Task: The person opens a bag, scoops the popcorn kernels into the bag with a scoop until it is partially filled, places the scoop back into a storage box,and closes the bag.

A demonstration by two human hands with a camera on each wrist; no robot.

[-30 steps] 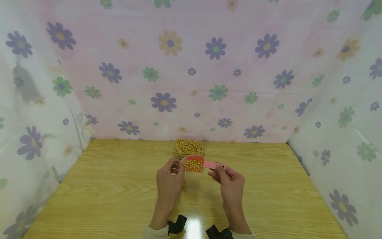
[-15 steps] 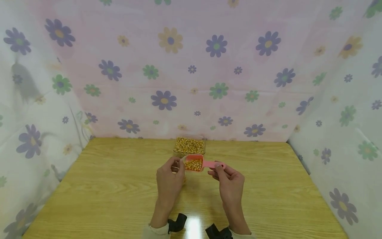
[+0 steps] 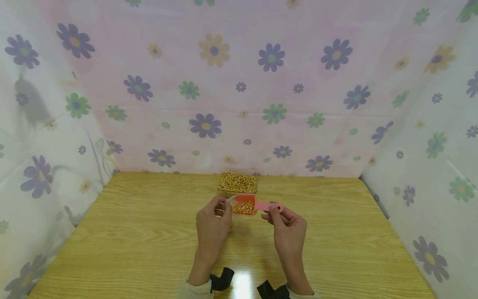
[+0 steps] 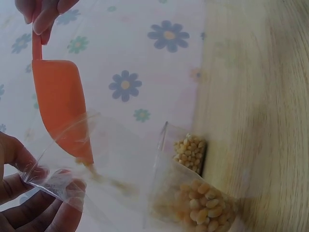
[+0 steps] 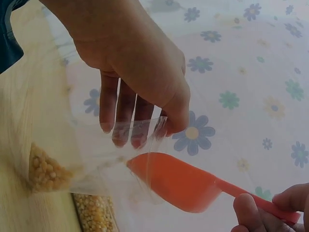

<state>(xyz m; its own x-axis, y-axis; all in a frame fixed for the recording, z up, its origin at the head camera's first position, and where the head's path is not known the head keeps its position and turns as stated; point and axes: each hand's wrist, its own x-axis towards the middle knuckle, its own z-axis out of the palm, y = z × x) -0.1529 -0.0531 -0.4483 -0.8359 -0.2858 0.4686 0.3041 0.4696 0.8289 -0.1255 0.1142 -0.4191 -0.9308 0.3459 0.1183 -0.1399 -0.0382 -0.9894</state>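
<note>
My right hand (image 3: 290, 232) pinches the handle of a pinkish-red scoop (image 5: 181, 183), level with my left hand. Corn kernels (image 3: 244, 207) lie in its bowl. My left hand (image 3: 213, 226) grips the upper edge of a clear plastic bag (image 5: 87, 179) between thumb and fingers, and the bag hangs below. In both wrist views the scoop's tip sits inside the bag's mouth, tilted down, with a blurred stream of kernels falling from it. A heap of kernels (image 4: 205, 208) fills the bottom of the bag. In the head view my left hand hides most of the bag.
Behind the scoop, a clear rectangular container (image 3: 237, 192) full of corn kernels stands at the back of the wooden table (image 3: 149, 232). A flower-printed cloth (image 3: 242, 124) hangs behind the table and along both sides.
Kernels in the scoop have become fewer, baring more of its far wall, as they run into the bag. The scoop has tipped a little; both hands stay nearly in place.
</note>
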